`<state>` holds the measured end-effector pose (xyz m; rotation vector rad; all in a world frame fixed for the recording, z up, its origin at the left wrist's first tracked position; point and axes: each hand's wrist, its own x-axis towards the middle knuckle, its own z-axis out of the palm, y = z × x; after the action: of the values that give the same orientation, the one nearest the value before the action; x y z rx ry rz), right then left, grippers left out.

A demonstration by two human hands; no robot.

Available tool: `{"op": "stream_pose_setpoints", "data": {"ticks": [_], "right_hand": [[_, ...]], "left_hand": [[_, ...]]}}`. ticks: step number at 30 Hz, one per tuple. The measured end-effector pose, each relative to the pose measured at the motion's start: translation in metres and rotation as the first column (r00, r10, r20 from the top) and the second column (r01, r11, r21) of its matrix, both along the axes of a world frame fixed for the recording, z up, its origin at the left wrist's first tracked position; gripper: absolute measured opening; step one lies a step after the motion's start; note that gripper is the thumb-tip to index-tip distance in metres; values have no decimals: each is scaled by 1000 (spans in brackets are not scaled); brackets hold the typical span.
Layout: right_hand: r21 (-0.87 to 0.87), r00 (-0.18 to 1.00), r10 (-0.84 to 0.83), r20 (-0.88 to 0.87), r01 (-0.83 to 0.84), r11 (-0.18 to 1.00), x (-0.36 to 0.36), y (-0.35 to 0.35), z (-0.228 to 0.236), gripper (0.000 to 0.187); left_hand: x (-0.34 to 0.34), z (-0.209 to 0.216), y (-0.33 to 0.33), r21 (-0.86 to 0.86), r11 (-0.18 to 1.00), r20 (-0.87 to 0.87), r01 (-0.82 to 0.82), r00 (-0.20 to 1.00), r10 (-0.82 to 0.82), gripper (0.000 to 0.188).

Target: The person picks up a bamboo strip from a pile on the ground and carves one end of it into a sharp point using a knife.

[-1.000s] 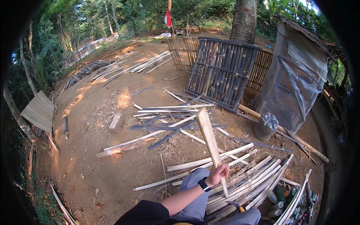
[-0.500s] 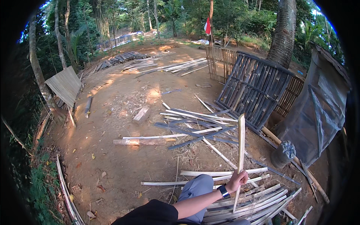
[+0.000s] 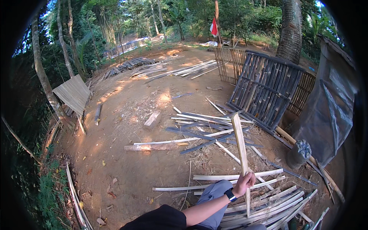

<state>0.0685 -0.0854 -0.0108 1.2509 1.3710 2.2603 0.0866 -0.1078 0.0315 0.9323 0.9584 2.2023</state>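
My left hand [image 3: 243,184], with a dark watch [image 3: 230,195] on its wrist, is closed around a long split bamboo strip [image 3: 240,143]. The strip stands nearly upright, its upper end leaning a little left and its lower end among other pale strips. Below and right of the hand lies a bundle of split bamboo strips [image 3: 268,209] on the ground. Two longer pale strips [image 3: 237,177] lie crosswise just beyond my knee [image 3: 214,199]. My right hand is out of the picture.
Crossed pale and dark strips [image 3: 207,132] lie ahead, near a short wood block [image 3: 152,120] and a log [image 3: 155,147]. A dark bamboo panel [image 3: 266,90] leans at right, by a plastic-covered structure [image 3: 329,111] and a filled plastic bag [image 3: 298,154]. A woven panel [image 3: 73,94] stands left.
The held strip's upper end has tipped left and toward me, while my left hand keeps its grip. The whole view has shifted slightly, so the ground things appear further right.
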Motion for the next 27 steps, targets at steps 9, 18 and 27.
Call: {"op": "stream_pose_setpoints", "data": {"ticks": [9, 18, 27], "right_hand": [[43, 1000, -3, 3, 2, 999, 18, 2, 15, 36], [54, 1000, 1, -16, 0, 999, 28, -4, 16, 36], [47, 999, 10, -42, -8, 999, 37, -14, 23, 35]], "left_hand": [[13, 7, 14, 14, 998, -40, 61, 997, -60, 58], [21, 5, -1, 56, 997, -24, 59, 998, -58, 59], [18, 8, -2, 66, 997, -50, 26, 998, -23, 59]]}}
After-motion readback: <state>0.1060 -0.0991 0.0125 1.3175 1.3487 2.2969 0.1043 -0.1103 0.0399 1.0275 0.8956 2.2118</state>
